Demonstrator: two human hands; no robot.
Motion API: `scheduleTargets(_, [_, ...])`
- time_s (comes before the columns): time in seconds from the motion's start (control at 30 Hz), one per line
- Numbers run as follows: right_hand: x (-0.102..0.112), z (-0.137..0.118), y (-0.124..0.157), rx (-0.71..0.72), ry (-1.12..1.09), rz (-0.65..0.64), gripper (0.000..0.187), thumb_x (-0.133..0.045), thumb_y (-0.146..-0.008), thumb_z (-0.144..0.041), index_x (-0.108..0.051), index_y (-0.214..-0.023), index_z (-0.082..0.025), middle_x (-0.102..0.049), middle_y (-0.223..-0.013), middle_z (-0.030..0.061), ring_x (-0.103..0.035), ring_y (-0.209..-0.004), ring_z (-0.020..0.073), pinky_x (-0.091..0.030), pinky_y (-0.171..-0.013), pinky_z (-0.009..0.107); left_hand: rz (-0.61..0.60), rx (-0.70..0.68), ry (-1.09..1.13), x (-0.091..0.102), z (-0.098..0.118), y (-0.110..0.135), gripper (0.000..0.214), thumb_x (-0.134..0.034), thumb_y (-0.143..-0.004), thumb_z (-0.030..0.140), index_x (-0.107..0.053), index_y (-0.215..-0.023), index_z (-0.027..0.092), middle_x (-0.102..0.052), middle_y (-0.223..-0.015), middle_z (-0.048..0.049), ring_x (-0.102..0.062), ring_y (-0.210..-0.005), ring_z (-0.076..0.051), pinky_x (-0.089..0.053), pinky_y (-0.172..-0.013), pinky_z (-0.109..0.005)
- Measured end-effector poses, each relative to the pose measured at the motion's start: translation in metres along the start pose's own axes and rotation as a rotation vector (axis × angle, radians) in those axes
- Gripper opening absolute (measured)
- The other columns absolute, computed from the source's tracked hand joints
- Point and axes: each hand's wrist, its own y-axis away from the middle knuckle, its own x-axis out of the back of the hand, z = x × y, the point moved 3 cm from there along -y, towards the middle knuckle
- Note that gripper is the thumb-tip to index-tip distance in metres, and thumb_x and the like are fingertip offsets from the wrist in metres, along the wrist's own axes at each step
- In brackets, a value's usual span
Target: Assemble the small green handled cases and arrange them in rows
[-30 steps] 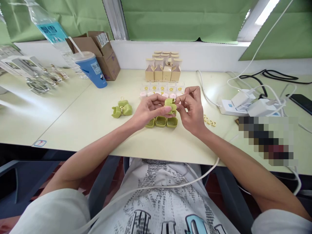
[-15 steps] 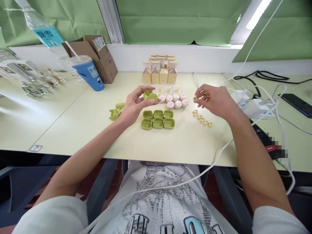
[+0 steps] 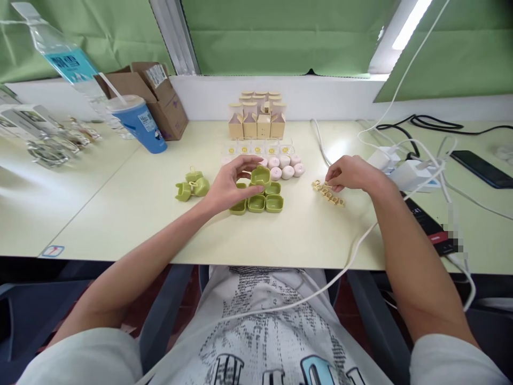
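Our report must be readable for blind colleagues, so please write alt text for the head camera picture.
A seated person's left hand holds a small green case over a cluster of similar green cases on a pale table, while the right hand touches a row of small tan parts. Pink round pieces and tan boxes lie behind.

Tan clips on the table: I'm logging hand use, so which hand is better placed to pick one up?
Right. The right hand sits at the row of tan clips, fingers touching or nearly so, while the left hand holds a green case above the green trays.
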Motion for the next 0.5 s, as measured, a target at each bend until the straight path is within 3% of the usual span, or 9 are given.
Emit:
scheduleTargets(0.1, [0.001, -0.001, -0.001, 0.01, 0.058, 0.165, 0.018, -0.083, -0.092, -0.007, -0.078, -0.08, -0.02, -0.082, -0.069, 0.0092, -0.078, -0.069, 0.0253, -0.062, -0.077, 0.042, 0.004, -0.071, -0.035, -0.003, -0.001, 0.001, 0.071, -0.107, -0.079, 0.039, -0.076, -0.14, 0.022, -0.084, -0.145, -0.0153, -0.081, -0.134, -0.029, -0.065, -0.115, -0.042])
scheduleTargets(0.17, [0.001, -0.017, 0.007, 0.207, 0.022, 0.379, 0.008, -0.085, -0.099, -0.024, -0.084, -0.092, -0.021, -0.088, -0.091, 0.0132, -0.078, -0.077, 0.0264, -0.064, -0.079, 0.044, 0.021, -0.138, -0.071, -0.005, -0.001, 0.003, 0.072, -0.108, -0.081, 0.041, -0.074, -0.142, 0.022, -0.084, -0.142, -0.0146, -0.081, -0.133, -0.028, -0.065, -0.117, -0.042])
scheduleTargets(0.2, [-0.002, -0.029, 0.014, 0.356, -0.054, 0.45, 0.013, -0.083, -0.103, -0.034, -0.087, -0.1, -0.022, -0.089, -0.107, 0.0141, -0.079, -0.084, 0.0263, -0.065, -0.081, 0.043, 0.029, -0.169, -0.085, -0.006, -0.001, 0.004, 0.074, -0.108, -0.082, 0.043, -0.073, -0.143, 0.023, -0.084, -0.14, -0.0141, -0.081, -0.131, -0.028, -0.065, -0.117, -0.042])
scheduleTargets(0.23, [-0.008, -0.042, 0.021, 0.512, -0.182, 0.446, 0.024, -0.082, -0.106, -0.046, -0.089, -0.11, -0.023, -0.089, -0.12, 0.0135, -0.081, -0.089, 0.0253, -0.067, -0.081, 0.041, 0.034, -0.191, -0.092, -0.008, -0.002, 0.005, 0.076, -0.109, -0.082, 0.046, -0.072, -0.144, 0.023, -0.085, -0.136, -0.0137, -0.082, -0.13, -0.027, -0.066, -0.117, -0.042])
scheduleTargets(0.33, [-0.035, -0.079, 0.039, 0.864, -0.471, 0.155, 0.053, -0.092, -0.096, -0.07, -0.089, -0.129, -0.03, -0.083, -0.144, 0.0109, -0.083, -0.1, 0.0246, -0.068, -0.073, 0.035, 0.041, -0.215, -0.086, -0.014, -0.004, 0.007, 0.084, -0.111, -0.08, 0.057, -0.07, -0.144, 0.024, -0.085, -0.128, -0.0122, -0.083, -0.122, -0.027, -0.068, -0.111, -0.041])
scheduleTargets(0.43, [-0.052, -0.096, 0.046, 1.002, -0.453, 0.145, 0.033, -0.09, -0.102, -0.062, -0.093, -0.113, -0.031, -0.081, -0.144, 0.0108, -0.081, -0.114, 0.028, -0.07, -0.08, 0.038, 0.054, -0.234, -0.105, -0.016, -0.004, 0.008, 0.09, -0.112, -0.076, 0.065, -0.07, -0.144, 0.025, -0.085, -0.124, -0.0109, -0.084, -0.116, -0.027, -0.069, -0.112, -0.043])
scheduleTargets(0.5, [-0.051, -0.094, 0.045, 1.005, -0.416, 0.194, 0.028, -0.084, -0.107, -0.055, -0.092, -0.1, -0.028, -0.083, -0.142, 0.0115, -0.081, -0.111, 0.0277, -0.07, -0.087, 0.042, 0.056, -0.257, -0.128, -0.014, -0.003, 0.006, 0.093, -0.113, -0.073, 0.067, -0.071, -0.145, 0.026, -0.084, -0.131, -0.0127, -0.084, -0.117, -0.028, -0.069, -0.113, -0.045])
